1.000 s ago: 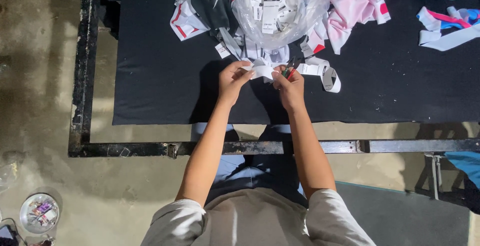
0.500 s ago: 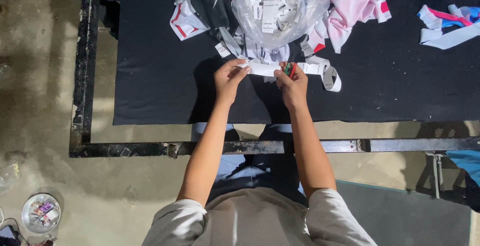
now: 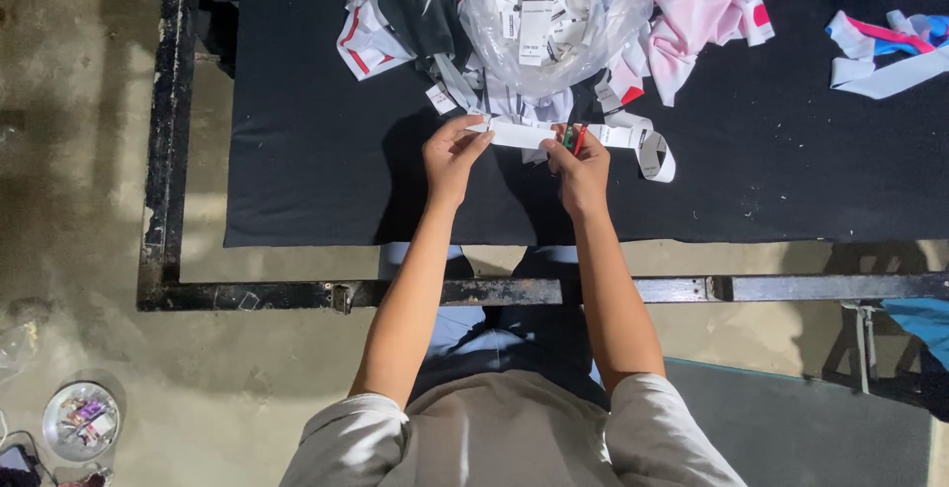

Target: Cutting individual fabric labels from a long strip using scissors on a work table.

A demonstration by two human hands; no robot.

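White strip (image 3: 524, 135) of tape stretches between my two hands above the black worktop (image 3: 297, 151), near its front edge at the middle. Behind it, toward the back edge, I see a clear plastic bag (image 3: 554, 12) of white tags among fabric scraps (image 3: 702, 2). My left hand (image 3: 450, 156) pinches the strip's left end; my right hand (image 3: 583, 166) pinches the strip together with a small red-and-green tool (image 3: 571, 137).

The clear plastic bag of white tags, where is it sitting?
In the head view, the clear plastic bag sits top centre on the black table, just beyond the white strip both hands hold.
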